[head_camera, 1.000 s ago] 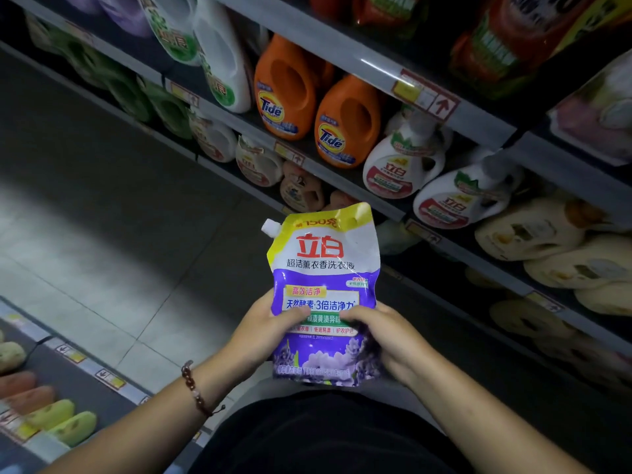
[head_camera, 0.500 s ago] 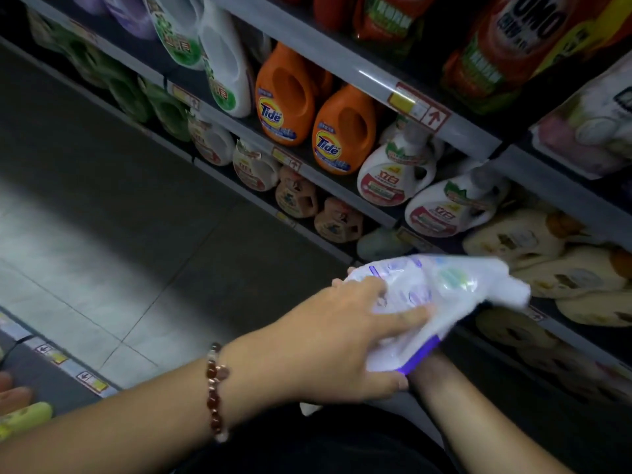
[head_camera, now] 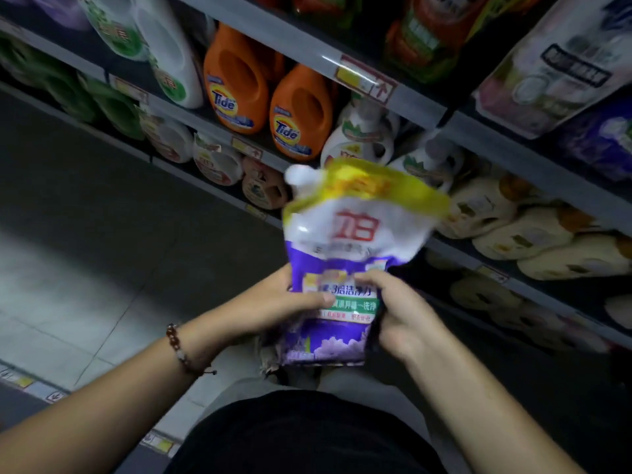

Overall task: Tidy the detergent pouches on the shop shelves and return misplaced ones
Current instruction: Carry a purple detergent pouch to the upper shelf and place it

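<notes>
Between both hands, in front of the shelves, a pouch stands upright with its white cap at the top left and its yellow top edge crumpled. Left hand grips the lower left side, thumb pressed across the front label. Right hand grips the lower right edge, fingers curled onto the front. Beyond it, two orange bottles stand on a shelf, with white bottles to their right. A bead bracelet circles the left wrist.
</notes>
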A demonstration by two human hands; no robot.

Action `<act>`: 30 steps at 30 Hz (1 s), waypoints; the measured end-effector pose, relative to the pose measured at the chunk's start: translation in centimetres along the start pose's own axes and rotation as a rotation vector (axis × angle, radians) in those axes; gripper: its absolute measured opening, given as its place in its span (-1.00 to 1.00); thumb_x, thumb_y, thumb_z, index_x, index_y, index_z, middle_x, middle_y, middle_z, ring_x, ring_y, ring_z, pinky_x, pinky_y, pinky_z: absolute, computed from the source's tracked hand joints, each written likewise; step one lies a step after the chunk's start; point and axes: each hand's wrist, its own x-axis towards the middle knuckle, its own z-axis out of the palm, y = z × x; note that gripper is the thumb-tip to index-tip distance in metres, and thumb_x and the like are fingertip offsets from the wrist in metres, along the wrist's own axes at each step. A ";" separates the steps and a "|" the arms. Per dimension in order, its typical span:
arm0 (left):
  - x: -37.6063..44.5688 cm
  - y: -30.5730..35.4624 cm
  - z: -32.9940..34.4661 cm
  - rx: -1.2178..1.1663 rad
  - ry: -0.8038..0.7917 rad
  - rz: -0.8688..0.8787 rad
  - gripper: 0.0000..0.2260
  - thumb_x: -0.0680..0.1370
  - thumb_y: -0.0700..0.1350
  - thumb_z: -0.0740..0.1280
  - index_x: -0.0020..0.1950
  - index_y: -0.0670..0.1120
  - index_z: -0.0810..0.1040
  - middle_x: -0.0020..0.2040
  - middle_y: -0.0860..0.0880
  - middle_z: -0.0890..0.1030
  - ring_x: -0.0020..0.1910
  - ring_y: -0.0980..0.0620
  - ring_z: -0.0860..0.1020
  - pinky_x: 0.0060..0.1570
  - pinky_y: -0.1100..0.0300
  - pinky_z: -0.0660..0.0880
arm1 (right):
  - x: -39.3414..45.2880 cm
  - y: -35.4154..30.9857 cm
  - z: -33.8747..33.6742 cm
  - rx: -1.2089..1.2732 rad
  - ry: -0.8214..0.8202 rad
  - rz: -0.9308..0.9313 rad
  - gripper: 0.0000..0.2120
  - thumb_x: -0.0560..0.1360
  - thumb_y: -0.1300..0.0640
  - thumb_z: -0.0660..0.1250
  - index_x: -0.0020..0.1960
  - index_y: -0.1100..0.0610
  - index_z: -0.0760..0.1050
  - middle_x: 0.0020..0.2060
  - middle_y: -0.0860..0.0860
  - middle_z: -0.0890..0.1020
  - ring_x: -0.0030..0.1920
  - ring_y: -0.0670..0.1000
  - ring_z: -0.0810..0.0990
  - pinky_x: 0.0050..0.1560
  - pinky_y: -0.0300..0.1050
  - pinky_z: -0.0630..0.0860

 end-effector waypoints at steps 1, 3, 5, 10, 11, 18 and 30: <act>0.2 -0.4 0.2 -0.101 0.014 -0.011 -0.50 0.46 -0.21 0.40 0.40 -0.18 0.45 0.28 -0.16 0.61 0.28 -0.15 0.57 0.28 -0.06 0.51 | -0.5 -0.3 -0.5 -0.051 -0.006 -0.056 -0.85 0.46 0.26 0.32 -0.01 0.22 0.62 -0.14 0.16 0.72 -0.16 0.17 0.69 0.03 0.08 0.61; 0.6 -1.0 0.9 -0.217 0.068 -0.011 -0.54 0.44 -0.25 0.38 0.35 -0.21 0.49 0.23 -0.18 0.64 0.24 -0.19 0.59 0.25 -0.05 0.53 | -2.4 -1.0 -0.9 -0.157 -0.035 -0.167 -0.80 0.48 0.31 0.32 0.08 0.22 0.62 -0.05 0.15 0.72 0.00 0.18 0.69 0.13 0.11 0.59; 1.1 -0.7 1.6 -0.259 0.100 -0.004 -0.54 0.41 -0.26 0.40 0.32 -0.22 0.51 0.21 -0.20 0.64 0.23 -0.22 0.60 0.26 -0.10 0.52 | -4.0 -1.7 -1.6 -0.247 -0.037 -0.257 -0.82 0.50 0.34 0.31 0.04 0.18 0.63 -0.06 0.10 0.73 0.02 0.11 0.70 0.13 0.02 0.60; 3.8 4.1 4.7 -0.217 0.081 0.103 -0.58 0.43 -0.25 0.40 0.30 -0.21 0.54 0.20 -0.23 0.64 0.21 -0.25 0.60 0.25 -0.16 0.52 | -7.1 -5.4 -3.9 -0.396 0.100 -0.497 -0.86 0.53 0.24 0.34 0.00 0.03 0.58 -0.10 -0.06 0.74 -0.11 -0.08 0.71 -0.07 -0.20 0.60; 4.5 5.6 5.6 -0.216 0.080 0.139 -0.58 0.43 -0.25 0.39 0.29 -0.22 0.54 0.19 -0.24 0.65 0.19 -0.25 0.61 0.23 -0.15 0.53 | -7.6 -6.3 -4.9 -0.415 0.138 -0.551 -0.88 0.53 0.19 0.37 0.00 0.00 0.56 -0.11 -0.10 0.73 -0.12 -0.10 0.71 -0.07 -0.18 0.60; 8.3 15.9 14.6 -0.256 0.092 0.342 -0.70 0.51 -0.31 0.35 0.24 -0.23 0.57 0.12 -0.27 0.67 0.10 -0.27 0.65 0.05 -0.16 0.61 | -14.4 -13.4 -12.2 -0.711 0.479 -0.976 -0.45 0.46 -0.04 0.42 0.41 -0.08 0.36 0.16 -0.27 0.56 0.07 -0.38 0.51 0.21 -0.47 0.35; 10.1 30.0 28.1 -0.163 -0.156 0.528 -0.61 0.48 -0.21 0.36 0.32 -0.19 0.52 0.09 -0.28 0.67 0.00 -0.29 0.68 -0.15 -0.09 0.65 | -26.3 -23.8 -23.1 -1.116 0.889 -1.291 -0.45 0.53 -0.11 0.31 0.49 -0.11 0.27 0.45 -0.16 0.32 0.41 -0.10 0.32 0.37 -0.13 0.31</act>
